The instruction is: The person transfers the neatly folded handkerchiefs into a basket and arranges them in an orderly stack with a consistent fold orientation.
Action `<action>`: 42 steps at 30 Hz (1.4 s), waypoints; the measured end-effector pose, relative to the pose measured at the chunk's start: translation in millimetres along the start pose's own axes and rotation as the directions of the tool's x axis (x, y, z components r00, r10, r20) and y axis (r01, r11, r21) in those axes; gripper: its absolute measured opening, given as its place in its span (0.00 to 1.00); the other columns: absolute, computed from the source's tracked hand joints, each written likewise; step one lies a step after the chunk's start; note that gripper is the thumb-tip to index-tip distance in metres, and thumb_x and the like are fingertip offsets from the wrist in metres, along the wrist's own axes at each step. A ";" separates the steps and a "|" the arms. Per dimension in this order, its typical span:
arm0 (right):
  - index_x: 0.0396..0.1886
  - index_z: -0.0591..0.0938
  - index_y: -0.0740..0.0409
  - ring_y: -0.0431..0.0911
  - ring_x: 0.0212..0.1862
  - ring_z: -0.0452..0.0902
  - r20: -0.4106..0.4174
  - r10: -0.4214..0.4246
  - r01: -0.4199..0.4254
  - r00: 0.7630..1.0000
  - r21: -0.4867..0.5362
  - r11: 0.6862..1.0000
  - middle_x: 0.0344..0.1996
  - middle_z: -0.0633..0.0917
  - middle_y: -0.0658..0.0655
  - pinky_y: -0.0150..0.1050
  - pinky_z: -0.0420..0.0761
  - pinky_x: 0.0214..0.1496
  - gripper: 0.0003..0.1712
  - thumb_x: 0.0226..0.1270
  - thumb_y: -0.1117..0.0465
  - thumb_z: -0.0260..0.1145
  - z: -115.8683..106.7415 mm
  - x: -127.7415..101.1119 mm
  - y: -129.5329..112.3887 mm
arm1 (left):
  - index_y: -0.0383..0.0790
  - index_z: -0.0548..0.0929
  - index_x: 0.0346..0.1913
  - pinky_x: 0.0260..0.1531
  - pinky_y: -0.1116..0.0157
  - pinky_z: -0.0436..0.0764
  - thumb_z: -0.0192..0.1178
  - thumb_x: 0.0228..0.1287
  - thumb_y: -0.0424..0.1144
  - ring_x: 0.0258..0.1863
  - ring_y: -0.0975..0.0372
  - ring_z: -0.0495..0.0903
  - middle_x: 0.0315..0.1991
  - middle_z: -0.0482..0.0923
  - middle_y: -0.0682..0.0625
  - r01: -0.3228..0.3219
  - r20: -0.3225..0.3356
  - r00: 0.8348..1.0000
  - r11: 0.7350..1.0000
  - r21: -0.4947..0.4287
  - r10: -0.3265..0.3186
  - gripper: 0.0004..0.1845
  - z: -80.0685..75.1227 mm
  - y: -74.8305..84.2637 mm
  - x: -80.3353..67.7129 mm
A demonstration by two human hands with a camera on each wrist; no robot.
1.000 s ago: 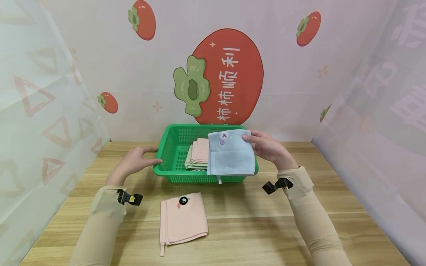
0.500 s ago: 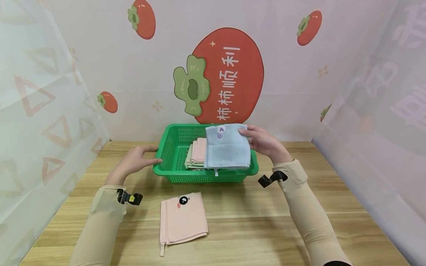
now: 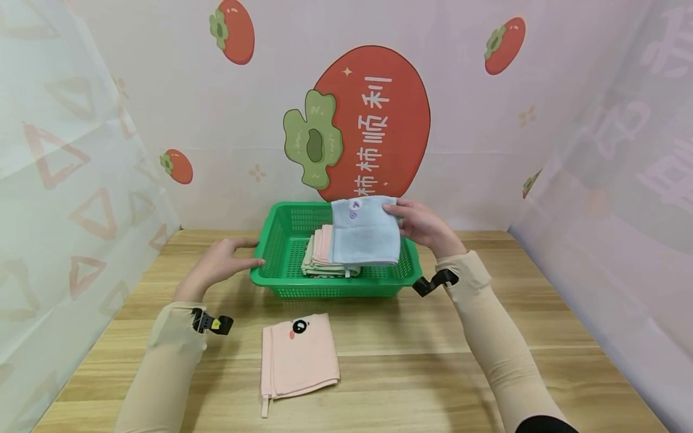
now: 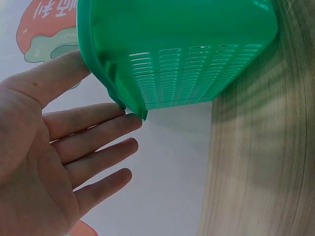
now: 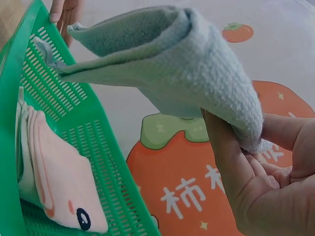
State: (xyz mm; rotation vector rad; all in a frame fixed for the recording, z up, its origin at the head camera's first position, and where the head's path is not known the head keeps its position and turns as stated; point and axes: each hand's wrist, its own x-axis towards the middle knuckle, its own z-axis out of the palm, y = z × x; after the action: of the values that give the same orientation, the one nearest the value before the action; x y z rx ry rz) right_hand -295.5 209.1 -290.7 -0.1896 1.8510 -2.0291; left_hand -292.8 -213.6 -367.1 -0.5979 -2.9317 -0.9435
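My right hand (image 3: 428,228) pinches a folded light-blue towel (image 3: 364,240) by its right edge, thumb on top. The towel hangs over the right part of a green plastic basket (image 3: 292,282), with a purple-and-white motif near its far edge. In the right wrist view this blue towel (image 5: 211,69) is bent into a loop, its fold between thumb and fingers. My left hand (image 3: 221,264) touches the basket's left rim. In the left wrist view its fingers (image 4: 98,137) are straight, fingertips at the rim. Inside the basket, a folded pink towel (image 5: 69,182) lies beside pale green cloth (image 3: 307,264).
Another folded pink towel (image 3: 300,361), with an embroidered eye and a hanging loop, lies on the wooden table (image 3: 433,379) in front of the basket. A persimmon-printed backdrop (image 3: 233,120) stands right behind the basket, with printed sheets at both sides.
My right hand has carried the blue towel left and farther back, from over the basket's front rim to above its inside, uncovering more green cloth. The left hand stays at the rim.
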 end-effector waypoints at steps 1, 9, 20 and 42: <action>0.64 0.66 0.59 0.40 0.38 0.82 -0.003 0.000 0.000 1.000 -0.001 1.000 0.43 0.81 0.51 0.32 0.82 0.36 0.24 0.73 0.56 0.54 0.6 1.7 0.1 | 0.38 0.75 0.62 0.58 0.41 0.69 0.66 0.55 0.58 0.64 0.44 0.68 0.61 0.74 0.39 0.001 -0.001 1.000 1.000 0.002 -0.001 0.37 0.1 -0.2 0.0; 0.66 0.65 0.58 0.41 0.38 0.83 -0.032 -0.006 0.006 0.999 0.018 1.000 0.44 0.80 0.51 0.32 0.82 0.35 0.26 0.72 0.56 0.56 3.3 14.4 3.4 | 0.39 0.75 0.62 0.58 0.41 0.69 0.65 0.55 0.58 0.64 0.43 0.68 0.61 0.74 0.39 0.007 -0.002 1.000 1.000 0.002 -0.007 0.36 0.1 0.6 -0.7; 0.66 0.66 0.57 0.41 0.37 0.82 -0.090 0.042 -0.039 0.995 0.037 0.999 0.44 0.80 0.51 0.31 0.81 0.35 0.25 0.72 0.56 0.55 6.2 28.7 6.9 | 0.38 0.75 0.62 0.58 0.40 0.69 0.65 0.55 0.57 0.64 0.43 0.68 0.61 0.74 0.39 0.001 0.000 1.000 1.000 0.011 -0.001 0.36 0.4 -0.2 0.3; 0.64 0.68 0.58 0.42 0.34 0.82 -0.140 0.094 -0.082 0.986 0.087 0.993 0.41 0.80 0.51 0.31 0.81 0.31 0.24 0.72 0.56 0.57 10.5 50.3 10.7 | 0.39 0.75 0.62 0.57 0.41 0.70 0.65 0.55 0.59 0.64 0.43 0.68 0.61 0.74 0.39 0.009 0.004 1.000 1.000 -0.002 -0.009 0.37 -0.6 1.1 -0.8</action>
State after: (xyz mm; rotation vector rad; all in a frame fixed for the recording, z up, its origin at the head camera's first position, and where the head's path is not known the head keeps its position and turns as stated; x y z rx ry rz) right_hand -335.9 180.3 -307.8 0.0621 1.8217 -2.1006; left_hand -291.7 -213.5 -366.0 -0.5886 -2.9396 -0.9476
